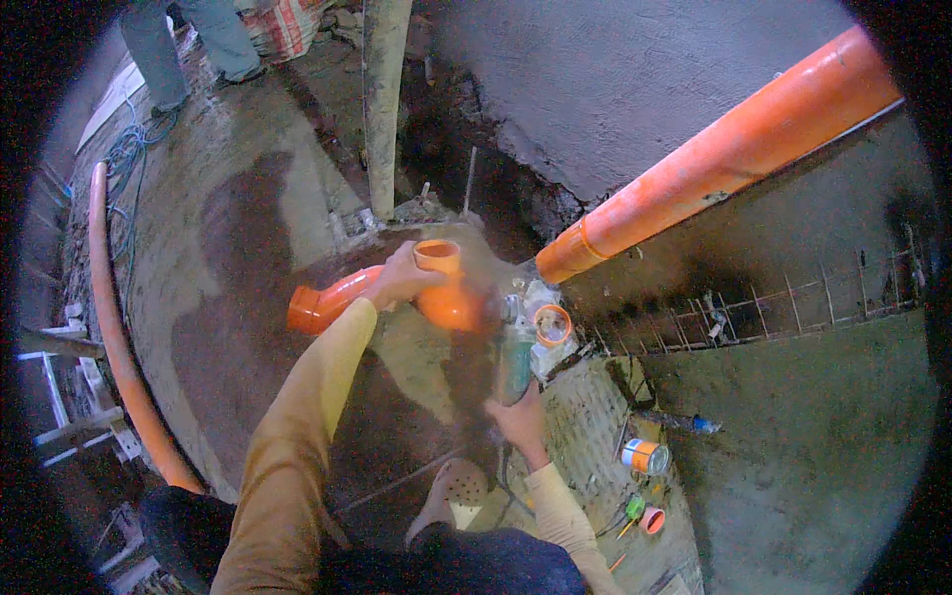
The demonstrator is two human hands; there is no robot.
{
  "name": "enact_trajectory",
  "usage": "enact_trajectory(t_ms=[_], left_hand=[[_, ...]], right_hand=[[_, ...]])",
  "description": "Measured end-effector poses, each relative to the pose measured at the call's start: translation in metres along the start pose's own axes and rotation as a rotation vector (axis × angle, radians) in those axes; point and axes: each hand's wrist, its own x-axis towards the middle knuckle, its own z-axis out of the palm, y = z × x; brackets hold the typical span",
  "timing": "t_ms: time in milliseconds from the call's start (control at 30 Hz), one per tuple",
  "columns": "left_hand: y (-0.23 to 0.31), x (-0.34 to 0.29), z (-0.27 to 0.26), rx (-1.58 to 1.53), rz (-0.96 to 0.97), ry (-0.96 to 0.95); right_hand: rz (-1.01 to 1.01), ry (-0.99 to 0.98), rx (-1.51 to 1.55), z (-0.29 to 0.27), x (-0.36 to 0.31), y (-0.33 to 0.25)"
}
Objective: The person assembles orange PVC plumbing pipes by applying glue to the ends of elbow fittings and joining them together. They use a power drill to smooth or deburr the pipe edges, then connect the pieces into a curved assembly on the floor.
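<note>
My left hand grips a bright orange bent pipe fitting. One round opening of it faces up, and the other end reaches out to the left, beyond my wrist. My right hand is wrapped round the green body of an angle grinder. Its grey metal head points away from me, close to the right side of the fitting. Hazy dust hides the grinder's disc, so I cannot tell whether it touches the fitting. Just right of the grinder head, a short orange pipe end stands up from broken concrete.
A long orange pipe slants down from the upper right. Exposed steel mesh runs along the right wall. A paint can and a small orange cup stand at lower right. Another person's legs and a coiled hose are at far left.
</note>
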Motion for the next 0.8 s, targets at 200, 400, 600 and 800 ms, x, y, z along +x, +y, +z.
enact_trajectory(t_ms=[200, 400, 600, 800], left_hand=[[0.024, -0.030, -0.006, 0.049, -0.055, 0.133], [0.051, -0.042, -0.006, 0.267, -0.155, 0.242], [0.045, -0.023, -0.008, 0.459, -0.193, 0.217], [0.016, 0.005, -0.016, 0.568, -0.231, 0.240]], right_hand=[[0.026, 0.014, 0.087, 0.001, -0.005, 0.003], [-0.011, 0.055, 0.103, -0.003, -0.009, 0.002], [0.038, -0.053, 0.094, -0.011, -0.007, -0.005], [0.029, -0.086, 0.085, -0.008, -0.010, -0.014]])
